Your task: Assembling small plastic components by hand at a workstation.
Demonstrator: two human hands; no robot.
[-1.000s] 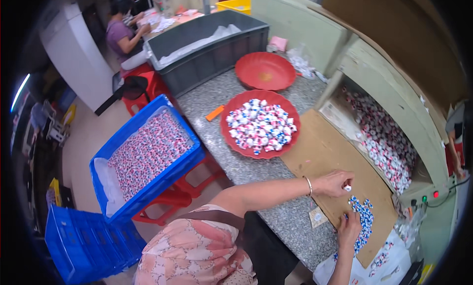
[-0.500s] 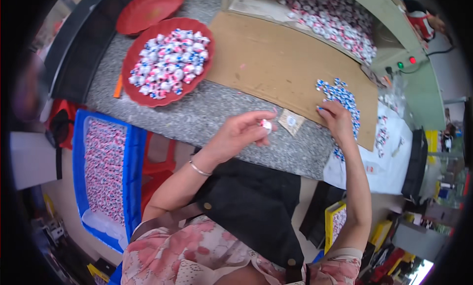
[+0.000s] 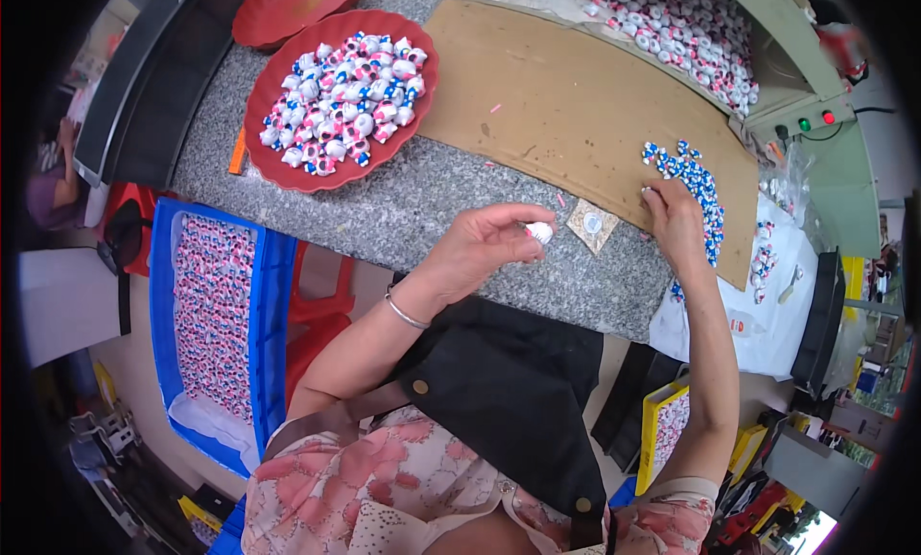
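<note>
My left hand (image 3: 480, 244) is over the granite table and pinches a small white figurine head (image 3: 540, 232) with a touch of pink between thumb and fingers. My right hand (image 3: 677, 221) reaches to the left edge of a heap of tiny blue-and-white pieces (image 3: 703, 184) on the cardboard (image 3: 547, 85). Its thumb and fingertips are closed together, with a small pale bit at their tips too small to name. Between the hands lies a small square patterned card (image 3: 592, 225) with a round pale spot. A red scalloped bowl (image 3: 312, 178) holds heaped white, pink and blue figurines (image 3: 345, 99).
Behind the cardboard, a pale-green cabinet (image 3: 806, 157) with red and green lights contains many white-and-pink pieces (image 3: 672, 37). Another red dish (image 3: 297, 8) stands far left. Lower left is a blue crate (image 3: 273, 306) of small pieces. White sheeting (image 3: 767, 330) covers the right side.
The whole view has shifted slightly. My left hand still pinches the white head, which has turned a little. The blue bit at my right fingertips no longer shows; a pale bit does.
</note>
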